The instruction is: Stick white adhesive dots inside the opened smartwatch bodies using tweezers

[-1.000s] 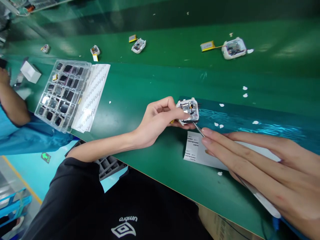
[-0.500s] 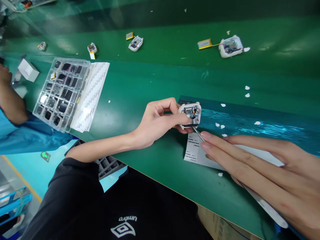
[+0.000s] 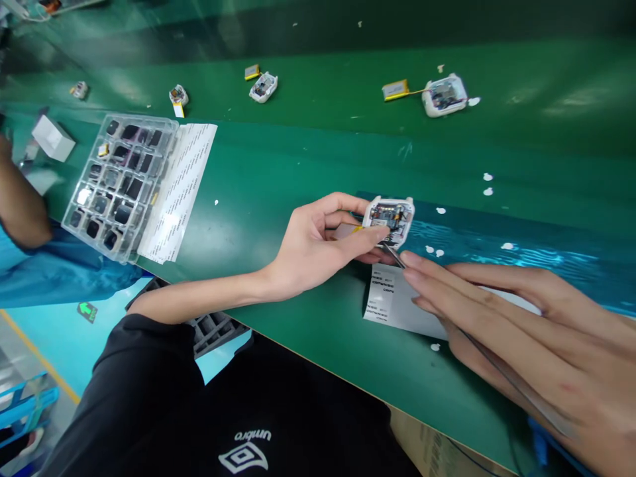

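Lifted a little higher and tilted more toward the camera than a moment ago: small white device shell point(image 3: 389, 219), open side up, circuit board and wiring showing inside, held just above the green bench point(image 3: 278, 179) at the near edge of a blue patterned mat point(image 3: 497, 232). Left hand point(image 3: 318, 242) closed around the shell, thumb pressed against its near rim, fingers curled behind it, a flat yellowish part tucked under the fingers beside it. Right hand point(image 3: 517, 331) stretched out flat and long, fingers together and pinched on thin metal tweezers point(image 3: 395, 257), tips touching the shell's lower edge. Beneath the right hand, a white label sheet point(image 3: 385, 298) lying on the bench, printed lines facing up. Scattered white paper dots across the mat and the bench beyond. Farther left, a clear compartment tray point(image 3: 119, 182) filled with small dark parts, resting partly over a long white strip sheet point(image 3: 183, 185). Along the far belt, several more open shells, one point(image 3: 444, 95) wired to a yellow battery point(image 3: 395, 89). At the left edge, a co-worker's forearm and blue sleeve point(image 3: 54, 271), with a small white box point(image 3: 52, 138) nearby.
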The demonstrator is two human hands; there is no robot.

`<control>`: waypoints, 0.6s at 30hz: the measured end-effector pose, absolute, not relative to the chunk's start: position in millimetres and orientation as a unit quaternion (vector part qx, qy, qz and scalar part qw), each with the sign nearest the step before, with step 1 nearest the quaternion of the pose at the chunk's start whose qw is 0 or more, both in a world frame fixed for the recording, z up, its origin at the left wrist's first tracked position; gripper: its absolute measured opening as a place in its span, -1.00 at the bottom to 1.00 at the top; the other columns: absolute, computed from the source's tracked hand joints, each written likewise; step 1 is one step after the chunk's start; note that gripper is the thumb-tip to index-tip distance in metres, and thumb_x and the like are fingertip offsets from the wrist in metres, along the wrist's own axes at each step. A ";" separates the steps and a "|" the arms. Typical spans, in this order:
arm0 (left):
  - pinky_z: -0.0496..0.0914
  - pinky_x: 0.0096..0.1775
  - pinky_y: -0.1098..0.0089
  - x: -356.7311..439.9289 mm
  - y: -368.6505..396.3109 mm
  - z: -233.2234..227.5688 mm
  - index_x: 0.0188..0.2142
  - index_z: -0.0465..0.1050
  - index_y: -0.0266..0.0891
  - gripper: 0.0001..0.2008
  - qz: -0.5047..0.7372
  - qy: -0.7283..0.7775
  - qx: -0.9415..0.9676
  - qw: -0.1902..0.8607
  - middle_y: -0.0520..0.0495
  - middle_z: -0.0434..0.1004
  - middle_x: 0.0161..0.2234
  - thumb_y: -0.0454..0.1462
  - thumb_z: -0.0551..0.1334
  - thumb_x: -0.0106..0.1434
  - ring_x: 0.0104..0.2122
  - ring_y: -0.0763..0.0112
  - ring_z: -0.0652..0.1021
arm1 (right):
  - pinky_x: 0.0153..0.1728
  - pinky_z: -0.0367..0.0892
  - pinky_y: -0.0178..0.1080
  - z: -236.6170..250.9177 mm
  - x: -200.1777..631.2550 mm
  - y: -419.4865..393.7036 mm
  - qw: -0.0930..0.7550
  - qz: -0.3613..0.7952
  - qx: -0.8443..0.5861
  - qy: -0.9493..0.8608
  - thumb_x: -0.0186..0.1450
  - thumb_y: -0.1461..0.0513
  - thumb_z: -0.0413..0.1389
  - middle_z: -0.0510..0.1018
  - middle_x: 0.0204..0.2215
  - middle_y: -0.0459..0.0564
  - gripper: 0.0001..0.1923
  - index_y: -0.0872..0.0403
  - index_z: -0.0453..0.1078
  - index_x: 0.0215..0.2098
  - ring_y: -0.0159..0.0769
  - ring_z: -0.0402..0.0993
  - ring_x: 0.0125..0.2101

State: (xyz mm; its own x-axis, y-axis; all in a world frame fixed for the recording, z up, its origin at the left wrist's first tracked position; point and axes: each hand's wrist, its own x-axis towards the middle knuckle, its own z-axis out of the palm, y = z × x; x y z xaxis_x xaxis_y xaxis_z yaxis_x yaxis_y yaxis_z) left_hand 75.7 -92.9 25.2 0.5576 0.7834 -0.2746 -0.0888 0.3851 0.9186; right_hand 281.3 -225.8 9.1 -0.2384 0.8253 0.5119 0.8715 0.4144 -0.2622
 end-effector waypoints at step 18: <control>0.54 -0.30 0.41 64.9 -60.8 -14.5 -0.04 0.54 -0.26 -0.71 0.340 0.283 0.779 0.444 -0.07 0.71 -0.24 -0.10 0.34 0.38 -0.38 0.46 0.64 | -0.19 0.61 -0.06 13.3 289.3 -223.0 0.275 -0.080 -0.477 -0.831 0.56 0.22 -0.04 0.65 0.15 -0.07 -0.42 -0.04 0.13 0.53 -0.12 0.63 0.09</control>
